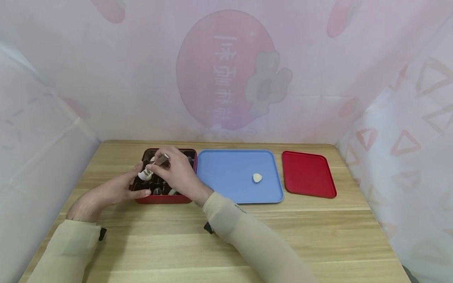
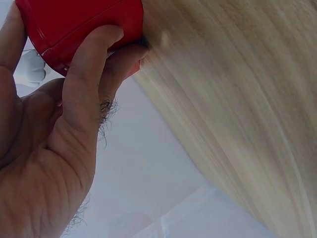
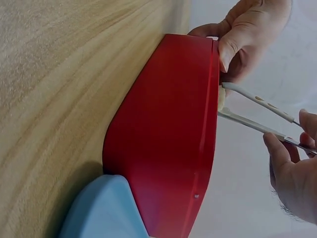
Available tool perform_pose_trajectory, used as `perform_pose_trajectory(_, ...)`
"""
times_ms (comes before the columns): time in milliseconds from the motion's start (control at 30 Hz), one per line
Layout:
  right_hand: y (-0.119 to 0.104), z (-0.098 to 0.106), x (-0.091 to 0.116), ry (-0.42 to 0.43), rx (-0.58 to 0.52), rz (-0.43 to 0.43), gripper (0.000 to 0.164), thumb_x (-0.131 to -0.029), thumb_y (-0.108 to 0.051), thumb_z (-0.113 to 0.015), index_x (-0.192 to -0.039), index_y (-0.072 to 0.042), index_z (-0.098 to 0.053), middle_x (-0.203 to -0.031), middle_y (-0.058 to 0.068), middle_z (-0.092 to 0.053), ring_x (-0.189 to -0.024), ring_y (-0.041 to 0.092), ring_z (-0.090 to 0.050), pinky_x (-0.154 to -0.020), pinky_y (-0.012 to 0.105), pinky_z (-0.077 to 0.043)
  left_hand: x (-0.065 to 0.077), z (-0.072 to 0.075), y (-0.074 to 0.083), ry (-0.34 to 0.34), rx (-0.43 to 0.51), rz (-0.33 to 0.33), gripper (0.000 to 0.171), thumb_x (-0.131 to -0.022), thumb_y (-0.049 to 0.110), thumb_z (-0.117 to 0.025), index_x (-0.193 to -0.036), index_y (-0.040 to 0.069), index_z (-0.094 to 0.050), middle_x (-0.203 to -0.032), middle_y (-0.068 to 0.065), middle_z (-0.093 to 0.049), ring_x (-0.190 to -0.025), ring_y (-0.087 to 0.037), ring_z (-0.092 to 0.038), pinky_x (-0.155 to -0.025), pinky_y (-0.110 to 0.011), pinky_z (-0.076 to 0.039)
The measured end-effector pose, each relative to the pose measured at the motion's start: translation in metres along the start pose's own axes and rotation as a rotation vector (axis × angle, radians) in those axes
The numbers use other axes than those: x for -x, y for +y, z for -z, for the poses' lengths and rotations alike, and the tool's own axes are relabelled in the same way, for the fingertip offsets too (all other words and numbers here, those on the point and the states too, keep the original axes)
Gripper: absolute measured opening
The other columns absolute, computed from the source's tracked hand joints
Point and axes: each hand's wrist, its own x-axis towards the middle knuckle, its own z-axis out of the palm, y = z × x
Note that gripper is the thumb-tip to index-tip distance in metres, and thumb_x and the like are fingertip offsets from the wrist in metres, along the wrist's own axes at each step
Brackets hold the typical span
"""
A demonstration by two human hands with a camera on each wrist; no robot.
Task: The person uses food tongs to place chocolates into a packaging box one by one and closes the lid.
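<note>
A red box [image 1: 163, 199] with a dark, divided insert stands at the table's left. My left hand [image 1: 118, 188] grips its near left corner, thumb along the front and fingers at the left side. In my right hand [image 1: 178, 171] is a pair of small tongs [image 3: 258, 101] with pale arms and a metal end, pinched over the box. Their tips reach in at the rim, around a cream-coloured piece [image 3: 221, 98]. Inside the box a dark rounded piece [image 1: 157, 191] and a pale one [image 1: 172, 192] show near the front; my right hand hides part of the insert.
A blue tray [image 1: 226, 177] lies right beside the box, with one small cream-white piece [image 1: 257, 178] on it. Farther right is a red tray [image 1: 308, 175]. Printed cloth walls [image 1: 148, 98] enclose the wooden table [image 1: 170, 243] at back and sides.
</note>
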Motion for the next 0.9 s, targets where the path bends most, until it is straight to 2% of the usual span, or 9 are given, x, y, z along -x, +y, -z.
perform_pose_trajectory(300, 0.0014, -0.005, -0.001, -0.048, 0.035, 0.002, 0.019, -0.1, -0.044, -0.07, -0.105, -0.026, -0.063, -0.115, -0.009, -0.062, -0.108, 0.007, -0.066, -0.088, 0.012, -0.051, -0.0007, 0.0001, -0.0027, -0.009, 0.034, 0.004, 0.12, -0.093, 0.057, -0.074, -0.17, 0.007, 0.003, -0.174, -0.032, -0.004, -0.155, -0.063, -0.017, -0.118, -0.083, -0.025)
perform_pose_trajectory(533, 0.0051, -0.0037, -0.0018, -0.083, 0.043, 0.012, 0.021, -0.096, -0.041, -0.074, -0.107, -0.024, -0.068, -0.113, -0.009, -0.062, -0.1, -0.002, -0.063, -0.087, 0.008, -0.051, 0.0009, 0.0007, -0.0003, -0.014, 0.034, 0.016, 0.12, -0.093, 0.06, -0.073, -0.17, 0.009, 0.005, -0.175, -0.029, -0.003, -0.156, -0.063, -0.015, -0.118, -0.083, -0.024)
perform_pose_trajectory(733, 0.0069, -0.0001, -0.002, -0.073, 0.081, 0.034, 0.017, -0.094, -0.039, -0.074, -0.103, -0.025, -0.075, -0.111, -0.012, -0.065, -0.11, 0.001, -0.066, -0.09, 0.007, -0.05, 0.001, 0.0011, -0.0008, -0.016, 0.031, 0.023, 0.12, -0.093, 0.06, -0.073, -0.17, 0.01, 0.005, -0.175, -0.03, -0.002, -0.155, -0.065, -0.016, -0.117, -0.084, -0.024)
perform_pose_trajectory(900, 0.0079, 0.0043, -0.0016, -0.063, 0.103, 0.086, 0.014, -0.094, -0.036, -0.074, -0.102, -0.025, -0.077, -0.112, -0.012, -0.067, -0.11, 0.001, -0.067, -0.09, 0.004, -0.048, 0.0006, 0.0014, -0.0011, -0.015, 0.025, 0.026, 0.12, -0.093, 0.059, -0.073, -0.17, 0.009, 0.004, -0.175, -0.03, -0.002, -0.154, -0.065, -0.015, -0.118, -0.084, -0.023)
